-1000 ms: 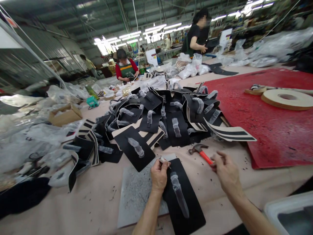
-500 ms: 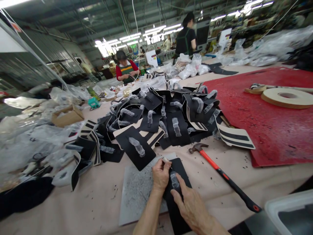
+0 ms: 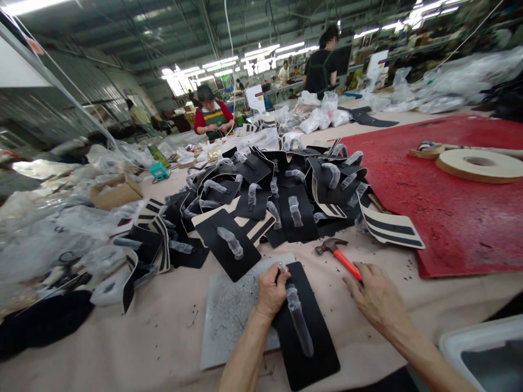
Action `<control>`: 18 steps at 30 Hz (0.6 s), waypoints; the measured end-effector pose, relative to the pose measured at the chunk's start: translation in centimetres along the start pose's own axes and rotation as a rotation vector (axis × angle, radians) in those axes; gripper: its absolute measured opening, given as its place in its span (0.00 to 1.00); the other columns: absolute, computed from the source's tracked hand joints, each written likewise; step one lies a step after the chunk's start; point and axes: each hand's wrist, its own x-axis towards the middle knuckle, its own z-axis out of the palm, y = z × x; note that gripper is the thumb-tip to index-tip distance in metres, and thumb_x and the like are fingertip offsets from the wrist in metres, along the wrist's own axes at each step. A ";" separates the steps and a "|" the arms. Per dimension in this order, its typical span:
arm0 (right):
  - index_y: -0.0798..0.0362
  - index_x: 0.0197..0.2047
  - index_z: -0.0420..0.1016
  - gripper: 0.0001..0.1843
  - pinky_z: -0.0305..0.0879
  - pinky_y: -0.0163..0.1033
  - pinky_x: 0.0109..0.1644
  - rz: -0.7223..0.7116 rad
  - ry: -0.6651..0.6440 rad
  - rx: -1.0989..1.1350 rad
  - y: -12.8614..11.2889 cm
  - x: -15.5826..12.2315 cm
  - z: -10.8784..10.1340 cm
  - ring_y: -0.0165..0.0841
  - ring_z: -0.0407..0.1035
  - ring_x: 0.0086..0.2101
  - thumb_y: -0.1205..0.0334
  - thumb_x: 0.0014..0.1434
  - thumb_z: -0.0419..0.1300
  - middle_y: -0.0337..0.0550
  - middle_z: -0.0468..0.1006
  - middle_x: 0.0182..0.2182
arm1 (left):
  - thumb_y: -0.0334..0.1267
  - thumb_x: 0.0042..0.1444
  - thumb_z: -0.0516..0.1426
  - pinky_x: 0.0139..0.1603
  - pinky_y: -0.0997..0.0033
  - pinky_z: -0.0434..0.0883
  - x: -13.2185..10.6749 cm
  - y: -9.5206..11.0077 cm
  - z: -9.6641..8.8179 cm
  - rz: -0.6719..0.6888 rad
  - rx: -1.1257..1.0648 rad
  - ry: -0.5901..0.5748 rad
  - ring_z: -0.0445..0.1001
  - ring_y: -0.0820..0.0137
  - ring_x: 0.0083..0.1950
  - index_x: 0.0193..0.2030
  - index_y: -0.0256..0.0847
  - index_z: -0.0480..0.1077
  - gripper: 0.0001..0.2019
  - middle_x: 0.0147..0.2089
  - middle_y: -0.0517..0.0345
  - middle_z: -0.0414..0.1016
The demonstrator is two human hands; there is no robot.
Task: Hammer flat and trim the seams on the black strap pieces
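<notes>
My left hand [image 3: 272, 291] is closed around a short metal rod [image 3: 281, 267], whose shiny top sticks up above the thumb. It rests at the upper edge of a black panel [image 3: 322, 337] fitted with a plastic-wrapped handle [image 3: 299, 321]. Part of that panel overlaps a grey board [image 3: 223, 326] strewn with dark specks. My right hand [image 3: 378, 296] is over the shaft of a claw hammer [image 3: 345, 263], fingers and thumb apart on either side of it. Hand and forearm hide the hammer's black grip.
A heap of black panels [image 3: 296, 204] with wrapped handles lies just beyond. On the right are a red sheet [image 3: 449, 218], a tape roll [image 3: 482, 163] and a whitish tub [image 3: 453, 343]. Plastic bags [image 3: 61, 228] crowd the left. Co-workers [image 3: 212, 117] are at the back.
My right hand has left the wrapped handle on the panel and moved right to the hammer. The left hand stays by the panel's upper edge, with the rod standing more upright.
</notes>
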 end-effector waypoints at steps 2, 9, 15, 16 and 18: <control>0.58 0.46 0.71 0.16 0.64 0.47 0.44 0.002 -0.082 -0.149 2.3 0.4 0.5 0.47 0.69 0.40 0.56 0.62 0.54 0.55 0.73 0.39 | 0.35 0.61 0.55 0.41 0.71 0.72 0.1 0.0 -0.1 -0.032 -0.031 0.006 0.78 0.68 0.36 0.39 0.41 0.75 0.06 0.35 0.57 0.79; 0.51 0.33 0.61 0.05 0.57 0.34 0.25 0.453 -0.556 0.687 1.6 0.6 -0.3 0.29 0.61 0.22 0.60 0.56 0.54 0.36 0.66 0.24 | 0.34 0.60 0.56 0.43 0.70 0.73 -0.4 0.3 0.1 0.049 0.022 0.015 0.78 0.67 0.38 0.39 0.42 0.75 0.06 0.37 0.57 0.80; 0.48 0.34 0.61 0.19 0.47 0.32 0.16 0.463 -0.545 1.065 -3.5 -0.7 -4.9 0.25 0.49 0.15 0.42 0.62 0.46 0.28 0.56 0.20 | 0.33 0.60 0.55 0.43 0.69 0.74 -0.9 0.2 0.3 0.088 0.041 0.003 0.78 0.67 0.38 0.40 0.42 0.75 0.07 0.37 0.54 0.80; 0.48 0.33 0.61 0.21 0.49 0.33 0.17 0.325 -0.445 0.967 -4.1 -1.0 -5.5 0.27 0.52 0.15 0.40 0.63 0.45 0.29 0.57 0.19 | 0.33 0.60 0.55 0.43 0.69 0.74 -0.8 0.2 0.2 0.083 0.038 0.000 0.78 0.67 0.37 0.39 0.42 0.75 0.06 0.36 0.54 0.80; 0.48 0.32 0.62 0.21 0.52 0.35 0.21 0.025 -0.220 0.731 -4.7 -1.3 -6.2 0.29 0.57 0.17 0.41 0.66 0.43 0.32 0.60 0.18 | 0.33 0.60 0.55 0.42 0.69 0.73 -0.8 0.2 0.2 0.077 0.039 -0.003 0.77 0.67 0.36 0.39 0.41 0.74 0.06 0.35 0.54 0.79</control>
